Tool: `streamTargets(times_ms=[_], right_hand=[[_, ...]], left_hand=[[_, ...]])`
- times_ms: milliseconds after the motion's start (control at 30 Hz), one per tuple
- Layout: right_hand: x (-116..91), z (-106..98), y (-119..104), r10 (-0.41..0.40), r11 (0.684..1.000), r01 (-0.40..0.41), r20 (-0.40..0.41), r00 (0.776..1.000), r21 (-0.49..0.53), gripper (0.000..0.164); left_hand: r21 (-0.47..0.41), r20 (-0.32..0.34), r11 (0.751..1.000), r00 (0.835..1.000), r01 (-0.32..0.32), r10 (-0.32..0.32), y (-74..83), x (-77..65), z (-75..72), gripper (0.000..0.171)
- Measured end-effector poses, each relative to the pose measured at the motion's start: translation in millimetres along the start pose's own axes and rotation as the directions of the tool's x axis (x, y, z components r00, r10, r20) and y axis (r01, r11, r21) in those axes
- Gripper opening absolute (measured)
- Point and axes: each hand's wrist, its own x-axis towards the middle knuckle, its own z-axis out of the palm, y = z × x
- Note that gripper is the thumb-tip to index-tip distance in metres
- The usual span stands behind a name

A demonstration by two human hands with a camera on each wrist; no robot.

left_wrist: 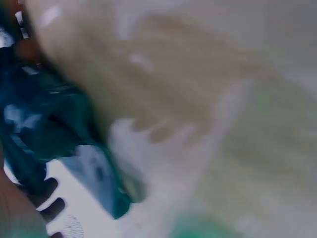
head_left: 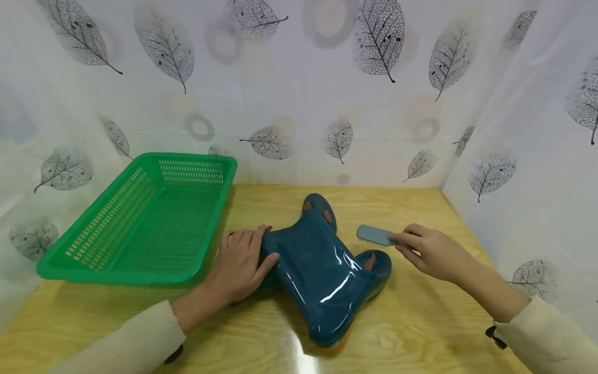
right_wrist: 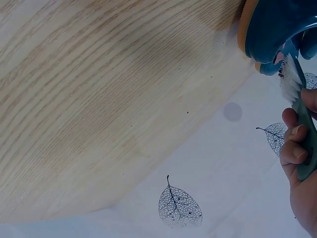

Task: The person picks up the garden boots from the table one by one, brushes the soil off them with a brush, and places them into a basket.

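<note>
A glossy dark blue stool (head_left: 317,265) with splayed legs sits tilted on the table; brownish patches show on two of its feet. My left hand (head_left: 238,265) grips its left corner, thumb toward the front and fingers over the far side, the fingertips partly hidden. The blurred left wrist view shows the blue stool (left_wrist: 54,119) at its left edge. Right of the stool, my right hand (head_left: 430,251) holds a grey-green brush (head_left: 374,235) by its handle, apart from the stool. White bristles show on the brush (right_wrist: 292,82) in the right wrist view.
A green plastic basket (head_left: 203,275) with slotted sides stands on the left, close to my left hand. The light wood table (head_left: 411,322) runs back to a white curtain (head_left: 299,93) printed with leaves, which also closes off both sides.
</note>
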Motion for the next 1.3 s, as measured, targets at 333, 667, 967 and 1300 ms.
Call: streamTargets(times_ms=[333,667,967,1300], right_hand=[[0,2,-2,0.006,1.0,-0.006,0.009,1.0,0.008,0.03],[-3,-2,-4,0.025,1.0,-0.025,0.017,1.0,0.008,0.037],[-3,-5,1,0.01,1.0,-0.01,0.003,1.0,-0.006,0.058],[2,-10,0,-0.009,0.999,0.008,-0.021,1.0,-0.053,0.058]], left_hand=[[0.139,0.28,0.979,0.943,0.148,-0.183,10.4,25.9,-17.4,0.067],[0.092,0.255,0.994,0.964,0.056,-0.078,9.1,39.2,-18.5,0.03],[0.179,-0.152,0.95,0.947,-0.256,0.284,24.1,66.4,-60.2,0.02],[0.415,-0.388,0.776,0.679,-0.475,0.623,52.6,75.4,-91.7,0.03]])
